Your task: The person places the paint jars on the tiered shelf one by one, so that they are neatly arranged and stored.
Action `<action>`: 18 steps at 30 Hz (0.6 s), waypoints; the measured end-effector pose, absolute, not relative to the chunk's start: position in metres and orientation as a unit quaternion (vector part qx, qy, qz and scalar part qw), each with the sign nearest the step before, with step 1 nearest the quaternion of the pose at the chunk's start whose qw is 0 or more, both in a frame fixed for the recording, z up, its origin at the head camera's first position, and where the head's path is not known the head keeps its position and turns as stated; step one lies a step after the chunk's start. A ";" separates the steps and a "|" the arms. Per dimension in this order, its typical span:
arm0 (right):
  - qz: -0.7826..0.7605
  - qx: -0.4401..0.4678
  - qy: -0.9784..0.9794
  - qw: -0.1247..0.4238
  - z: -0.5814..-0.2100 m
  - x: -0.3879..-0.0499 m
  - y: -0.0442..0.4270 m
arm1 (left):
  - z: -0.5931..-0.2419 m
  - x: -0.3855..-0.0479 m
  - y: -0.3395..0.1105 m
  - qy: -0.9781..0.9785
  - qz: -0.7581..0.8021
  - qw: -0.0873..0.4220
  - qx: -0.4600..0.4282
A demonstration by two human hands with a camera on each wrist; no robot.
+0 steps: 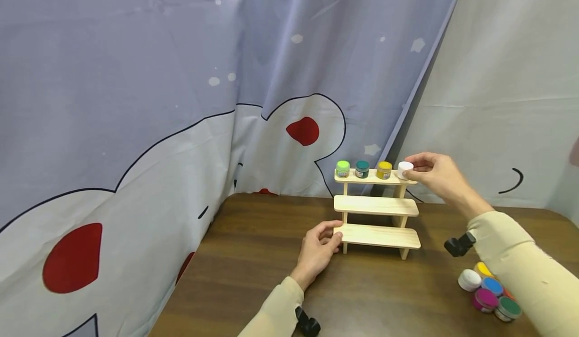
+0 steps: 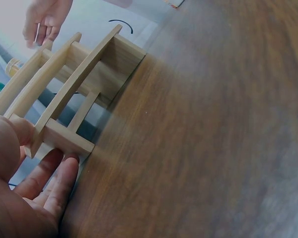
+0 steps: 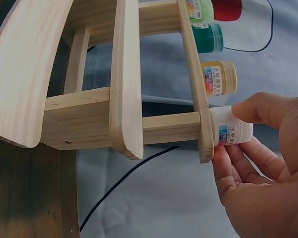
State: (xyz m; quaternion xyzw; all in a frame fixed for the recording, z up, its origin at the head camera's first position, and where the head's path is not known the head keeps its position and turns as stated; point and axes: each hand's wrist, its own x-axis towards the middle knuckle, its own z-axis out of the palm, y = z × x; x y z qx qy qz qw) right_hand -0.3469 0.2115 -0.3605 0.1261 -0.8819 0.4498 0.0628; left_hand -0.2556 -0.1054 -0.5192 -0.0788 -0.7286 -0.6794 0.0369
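Bench (image 1: 253, 276): brown wood grain spread out under everything, with hanging cloth (image 1: 149, 101) behind its far edge.
Loose jars (image 1: 492, 287): six sat bunched at the near right, namely green (image 1: 508, 309), purple (image 1: 485, 300), blue, white (image 1: 469, 279), yellow (image 1: 483, 268) and a reddish one mostly hidden by the right sleeve (image 1: 520, 256).
Sleeves: both were cream, each with a black device (image 1: 459, 244) at the wrist.
Left hand (image 1: 316, 249): its fingers (image 2: 62, 188) gripped the left end of the lowest shelf (image 1: 380, 235), thumb above and the others curled beneath, by the leg.
Rack (image 1: 376, 205): pale wood, it stood upright on the bench, its three shelves stepping up toward the cloth.
Right hand (image 1: 436, 176): its thumb and fingers (image 3: 265, 161) pinched the white jar.
White jar (image 1: 404, 170): it was upright at the right end of the top shelf, its base seeming to meet the wood.
Row: yellow jar (image 1: 384, 170), teal jar (image 1: 362, 169) and light green jar (image 1: 343, 169) stood upright to its left, spaced apart.
Cloth: grey-blue, it carried white shapes outlined in black and red patches (image 1: 305, 131).
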 end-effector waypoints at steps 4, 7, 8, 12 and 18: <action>0.456 0.123 -0.880 0.055 -0.366 -0.347 0.211 | -0.521 -0.254 -0.106 -0.733 -0.675 0.037 -0.074; 0.452 0.121 -0.882 0.055 -0.368 -0.347 0.212 | -0.521 -0.254 -0.107 -0.733 -0.675 0.035 -0.074; 0.448 0.120 -0.884 0.057 -0.367 -0.347 0.213 | -0.521 -0.254 -0.106 -0.733 -0.675 0.035 -0.075; 0.436 0.119 -0.890 0.064 -0.365 -0.347 0.211 | -0.520 -0.256 -0.106 -0.730 -0.678 0.037 -0.078; 0.428 0.122 -0.892 0.071 -0.362 -0.346 0.209 | -0.518 -0.257 -0.104 -0.730 -0.678 0.036 -0.074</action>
